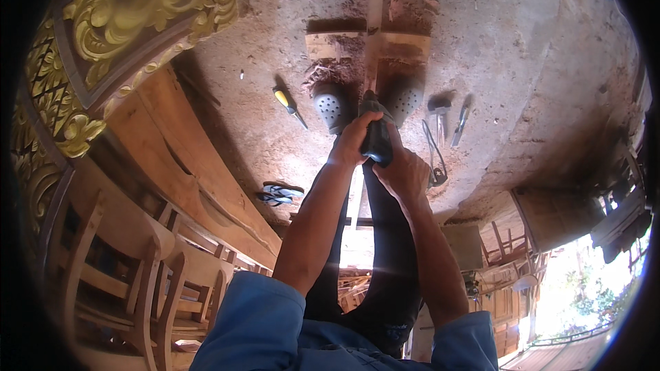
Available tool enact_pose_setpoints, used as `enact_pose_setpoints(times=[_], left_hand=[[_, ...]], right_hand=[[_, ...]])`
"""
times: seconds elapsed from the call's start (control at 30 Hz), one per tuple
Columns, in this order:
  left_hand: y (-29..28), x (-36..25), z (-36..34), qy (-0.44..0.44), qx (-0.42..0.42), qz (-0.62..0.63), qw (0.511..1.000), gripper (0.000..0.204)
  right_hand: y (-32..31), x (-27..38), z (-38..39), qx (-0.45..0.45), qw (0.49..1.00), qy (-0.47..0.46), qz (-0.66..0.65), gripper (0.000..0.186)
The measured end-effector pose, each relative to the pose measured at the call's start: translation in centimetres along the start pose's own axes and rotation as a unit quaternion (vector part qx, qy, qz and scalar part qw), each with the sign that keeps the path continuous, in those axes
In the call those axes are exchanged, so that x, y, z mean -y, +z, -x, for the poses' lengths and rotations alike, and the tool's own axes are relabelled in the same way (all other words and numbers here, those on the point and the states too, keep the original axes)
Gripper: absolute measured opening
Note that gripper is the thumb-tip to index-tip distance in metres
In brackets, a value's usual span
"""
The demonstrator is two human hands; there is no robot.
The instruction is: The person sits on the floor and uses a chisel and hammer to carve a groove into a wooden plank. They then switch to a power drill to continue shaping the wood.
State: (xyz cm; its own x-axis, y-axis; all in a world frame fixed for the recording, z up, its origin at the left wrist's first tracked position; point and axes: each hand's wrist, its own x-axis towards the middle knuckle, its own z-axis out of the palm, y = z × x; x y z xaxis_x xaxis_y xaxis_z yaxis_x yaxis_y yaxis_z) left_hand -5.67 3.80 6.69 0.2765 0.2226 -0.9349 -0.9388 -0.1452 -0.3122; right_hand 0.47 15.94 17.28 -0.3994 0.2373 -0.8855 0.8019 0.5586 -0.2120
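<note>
The dusty concrete floor (495, 48) is strewn with shavings, in a workshop with a carved gold panel (134, 24) and wooden chairs (148, 230) at the left. The dark power tool (377, 145) is between the grey shoes (331, 106), its nose pointing away from the person, long axis roughly along the wooden strip (375, 3). The left hand (356, 139) and right hand (407, 170) are clamped around it.

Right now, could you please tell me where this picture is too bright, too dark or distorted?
In the head view, glare washes out the outdoor area at lower right; in the head view, the corners are black and the fisheye warps the gold carved panel toward the rim; also there, the dark power tool shows little detail.
</note>
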Motion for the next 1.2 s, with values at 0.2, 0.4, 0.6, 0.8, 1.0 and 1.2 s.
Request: enact_pose_setpoints(times=[0.2, 0.4, 0.6, 0.8, 1.0, 1.2], left_hand=[[0.3, -0.1, 0.1, 0.004, -0.006, 0.019, 1.000, 0.034], [-0.2, -0.1, -0.7, -0.003, 0.054, 0.066, 0.996, 0.028], [-1.4, 0.4, -2.6, 0.015, 0.107, 0.124, 0.986, 0.037], [-1.7, 0.7, -2.9, 0.070, 0.109, 0.086, 0.988, 0.038], [-1.0, 0.5, -0.9, 0.043, 0.058, 0.077, 0.994, 0.040], [-0.5, 2.5, 4.0, 0.063, 0.083, 0.037, 0.994, 0.037]], right_hand=[[0.2, -0.6, -0.8, -0.011, 0.999, -0.031, 0.041, 0.095], [-0.3, -1.0, -1.5, 0.000, 0.996, -0.060, 0.073, 0.098], [-1.0, -1.1, -1.9, -0.009, 0.990, -0.097, 0.098, 0.098], [-0.3, -0.5, -1.1, 0.001, 0.998, -0.037, 0.049, 0.095], [-0.8, 0.6, 0.5, 0.005, 0.999, 0.001, 0.032, 0.091], [-2.3, 1.2, 5.2, 0.013, 0.999, 0.012, -0.048, 0.093]])
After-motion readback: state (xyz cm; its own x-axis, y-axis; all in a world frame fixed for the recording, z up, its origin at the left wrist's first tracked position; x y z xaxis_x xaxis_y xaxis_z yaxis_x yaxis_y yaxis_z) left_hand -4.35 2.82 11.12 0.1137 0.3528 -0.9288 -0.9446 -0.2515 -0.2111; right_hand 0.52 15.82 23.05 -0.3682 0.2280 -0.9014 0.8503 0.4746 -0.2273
